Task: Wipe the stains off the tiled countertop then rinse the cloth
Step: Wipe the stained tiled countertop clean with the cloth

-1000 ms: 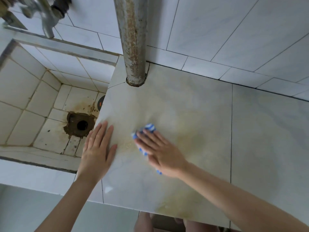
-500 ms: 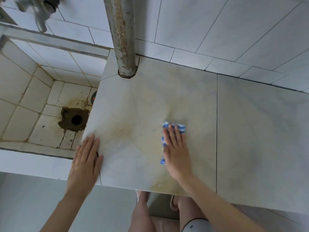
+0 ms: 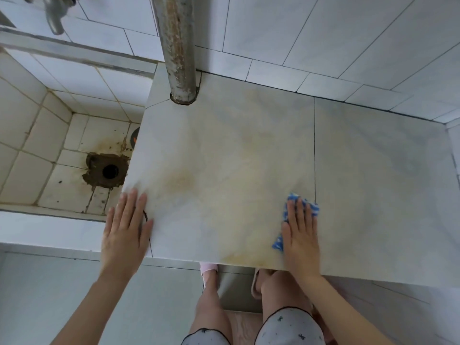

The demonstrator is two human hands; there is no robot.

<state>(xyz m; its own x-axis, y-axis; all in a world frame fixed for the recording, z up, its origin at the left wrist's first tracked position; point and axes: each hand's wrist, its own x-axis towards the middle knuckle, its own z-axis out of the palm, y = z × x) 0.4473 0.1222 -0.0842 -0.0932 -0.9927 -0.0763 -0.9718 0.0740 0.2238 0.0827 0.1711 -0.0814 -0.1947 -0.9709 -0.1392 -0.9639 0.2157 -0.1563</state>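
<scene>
right hand (image 3: 301, 235): flat, palm pressing the cloth (image 3: 312, 207) on the countertop (image 3: 224, 150), near the front edge by the tile seam
change: a second ago I wiped near the left front corner; cloth had swept right across the tile
left hand (image 3: 125, 230): open, flat, bracing on the front-left corner, holding nothing; barely shifted
stains (image 3: 181, 180): yellow-brown patches still showed mid-tile and along the front edge
meaning: one pass done, wiping unfinished, more strokes likely needed
sink (image 3: 49, 150): left of the countertop, tap (image 3: 53, 19) above; rinse not yet started
</scene>
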